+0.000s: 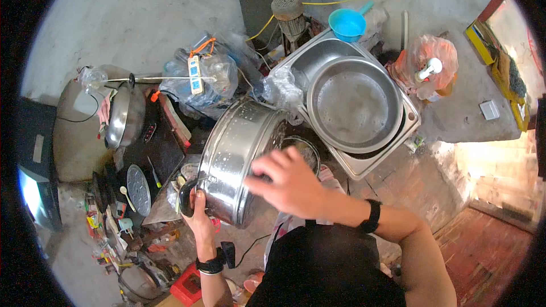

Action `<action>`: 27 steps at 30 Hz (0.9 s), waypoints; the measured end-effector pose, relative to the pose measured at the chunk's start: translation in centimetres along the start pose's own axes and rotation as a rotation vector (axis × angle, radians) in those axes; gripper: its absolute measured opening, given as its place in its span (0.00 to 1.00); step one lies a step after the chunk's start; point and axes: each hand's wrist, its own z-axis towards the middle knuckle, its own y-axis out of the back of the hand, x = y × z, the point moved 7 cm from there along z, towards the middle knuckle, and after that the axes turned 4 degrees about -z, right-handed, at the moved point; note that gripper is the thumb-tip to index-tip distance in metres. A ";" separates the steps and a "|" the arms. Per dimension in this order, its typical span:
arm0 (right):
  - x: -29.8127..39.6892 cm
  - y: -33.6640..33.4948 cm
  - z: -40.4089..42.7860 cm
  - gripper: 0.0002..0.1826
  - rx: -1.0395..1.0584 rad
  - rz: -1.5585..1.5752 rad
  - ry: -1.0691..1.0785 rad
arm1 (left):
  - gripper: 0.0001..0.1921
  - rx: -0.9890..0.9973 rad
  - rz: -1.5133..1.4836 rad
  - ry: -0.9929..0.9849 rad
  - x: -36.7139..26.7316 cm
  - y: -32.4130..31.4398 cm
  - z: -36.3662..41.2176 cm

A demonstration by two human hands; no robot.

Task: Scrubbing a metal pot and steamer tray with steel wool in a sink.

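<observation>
A large stainless steel pot (230, 157) is tipped on its side in front of me, its wall wet with drops and suds. My left hand (198, 213) grips its black side handle (187, 198), thumb on top. Over the rim at the right hovers my right hand (283, 179), fingers bent and slightly blurred; whether it touches the pot or holds anything is not clear. To the right, a wide metal basin (313, 123) of cloudy, sudsy water rests on a stainless steel sink (356, 172). Another round vessel (318, 153) shows partly behind the pot.
A blue plastic dipper (347, 23) sits at the sink's far corner. Clear plastic bags (283, 89) lie beside the basin. On the left are a wok (123, 115), a perforated metal disc (138, 189) and a power strip (195, 74) hanging on a cord.
</observation>
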 end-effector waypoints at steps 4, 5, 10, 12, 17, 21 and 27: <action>-6.3 1.4 0.0 0.15 -0.135 -0.125 -0.144 | 0.13 0.029 0.107 -0.069 -2.3 -1.9 -0.4; -7.4 2.3 -0.4 0.16 -0.167 -0.122 -0.248 | 0.13 0.033 0.108 -0.066 -2.2 -1.8 -0.3; -0.7 0.2 -2.6 0.21 -0.013 0.031 -0.112 | 0.14 0.044 0.078 0.021 -0.6 -1.9 0.1; -3.7 0.8 -2.7 0.20 -0.027 -0.054 -0.191 | 0.16 0.061 0.098 0.058 -0.1 -1.6 0.0; -4.7 1.1 -3.2 0.18 -0.029 -0.072 -0.188 | 0.15 0.129 0.130 0.076 -0.2 -2.0 0.4; -2.6 1.0 -3.2 0.16 -0.089 0.072 -0.195 | 0.06 0.044 0.080 0.032 -0.6 -1.3 0.2; -10.8 1.4 -5.4 0.21 -0.228 0.304 -0.419 | 0.05 0.068 0.002 0.102 -0.1 -0.2 1.1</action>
